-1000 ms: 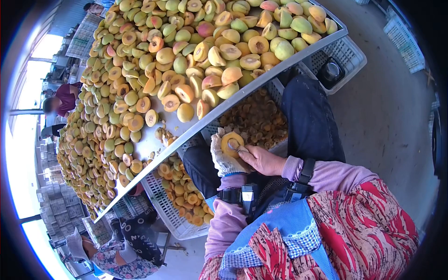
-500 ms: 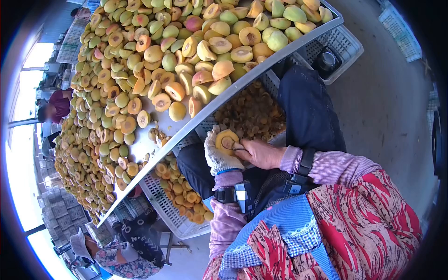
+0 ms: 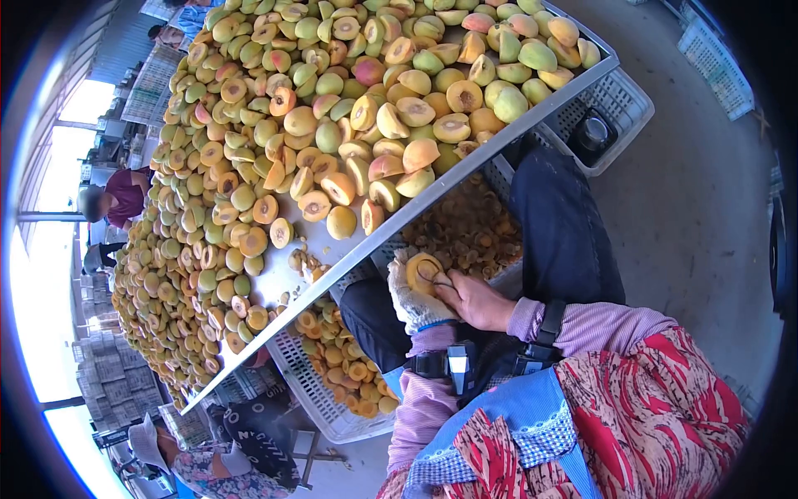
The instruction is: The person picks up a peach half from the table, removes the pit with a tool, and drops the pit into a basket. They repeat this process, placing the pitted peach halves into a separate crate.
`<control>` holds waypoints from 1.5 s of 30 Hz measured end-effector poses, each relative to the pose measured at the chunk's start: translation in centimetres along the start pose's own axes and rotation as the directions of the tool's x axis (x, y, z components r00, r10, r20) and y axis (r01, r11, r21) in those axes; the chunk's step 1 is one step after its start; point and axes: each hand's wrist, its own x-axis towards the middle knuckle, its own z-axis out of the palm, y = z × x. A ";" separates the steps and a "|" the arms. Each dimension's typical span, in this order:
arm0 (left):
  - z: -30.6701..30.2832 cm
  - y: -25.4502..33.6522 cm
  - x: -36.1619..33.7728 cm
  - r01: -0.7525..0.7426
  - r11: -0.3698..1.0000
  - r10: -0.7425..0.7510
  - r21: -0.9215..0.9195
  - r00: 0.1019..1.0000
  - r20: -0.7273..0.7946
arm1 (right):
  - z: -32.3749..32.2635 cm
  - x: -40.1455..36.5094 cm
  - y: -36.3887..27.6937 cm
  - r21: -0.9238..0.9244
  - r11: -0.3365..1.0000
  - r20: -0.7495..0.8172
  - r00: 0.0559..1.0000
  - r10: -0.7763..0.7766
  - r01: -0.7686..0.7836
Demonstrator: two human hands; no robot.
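My left hand [image 3: 409,304], in a white knit glove, is closed around a yellow peach half [image 3: 421,268] with its cut face up. My bare right hand [image 3: 479,302] grips a thin pitting tool, its handle mostly hidden by the fingers. The tool's curved metal loop [image 3: 435,278] lies against the cut face. Both hands are between my knees, above a crate of brown pits and scraps [image 3: 465,229]. Next to my left knee, another crate [image 3: 328,428] holds hollowed peach halves [image 3: 342,366].
A metal-edged table [image 3: 366,247] heaped with peach halves [image 3: 332,133] slopes across the view ahead. A white crate [image 3: 636,108] with a dark object [image 3: 592,131] stands beyond my right knee. Several people are around the table, one in a hat [image 3: 148,443] at lower left.
The view has shifted, so the table and hands appear farther right and lower. Both hands keep their grip; the peach half's brownish centre now looks yellower, with the loop over it.
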 end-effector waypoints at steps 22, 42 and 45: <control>-0.7 1.3 -1.1 -0.150 0.901 0.092 0.407 0.983 0.159 | -4.5 -0.1 -1.8 0.028 0.930 0.572 0.769 0.286 -0.367; -0.8 2.6 -3.1 -0.091 0.812 -0.077 0.577 0.962 0.260 | -5.5 -1.6 -0.4 0.132 0.689 0.857 0.431 0.282 -0.712; -0.7 3.6 -3.3 0.056 0.863 -0.209 0.502 0.945 0.253 | -5.3 -1.3 -0.7 0.133 0.755 0.819 0.500 0.282 -0.642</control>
